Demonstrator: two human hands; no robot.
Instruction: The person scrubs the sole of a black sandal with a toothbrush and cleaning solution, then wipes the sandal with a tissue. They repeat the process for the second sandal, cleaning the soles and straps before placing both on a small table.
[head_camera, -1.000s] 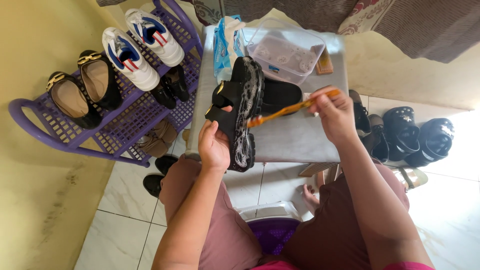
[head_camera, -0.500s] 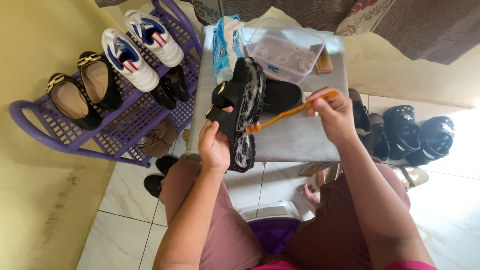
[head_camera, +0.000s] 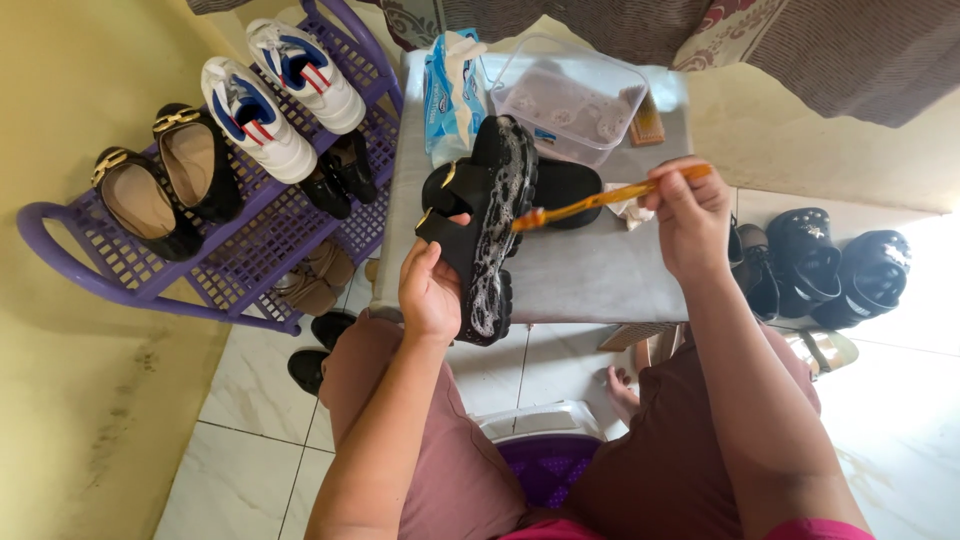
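My left hand (head_camera: 432, 288) grips a black chunky-soled sandal (head_camera: 487, 228), tilted on its side with the soapy sole turned toward me. My right hand (head_camera: 688, 215) holds an orange toothbrush (head_camera: 600, 196) by the handle, its bristle end touching the foamy sole near the toe. A second black sandal (head_camera: 565, 188) lies on the small grey table (head_camera: 590, 275) behind the held one.
A clear plastic tub (head_camera: 572, 100) and a blue wipes pack (head_camera: 450, 90) sit at the table's far end. A purple shoe rack (head_camera: 215, 270) with white sneakers (head_camera: 270, 95) and black flats stands left. Black shoes (head_camera: 835, 265) lie right on the tiled floor. A purple basin (head_camera: 545, 465) sits between my knees.
The toothbrush has shifted slightly along the sole; both hands and the sandal stay in nearly the same place.
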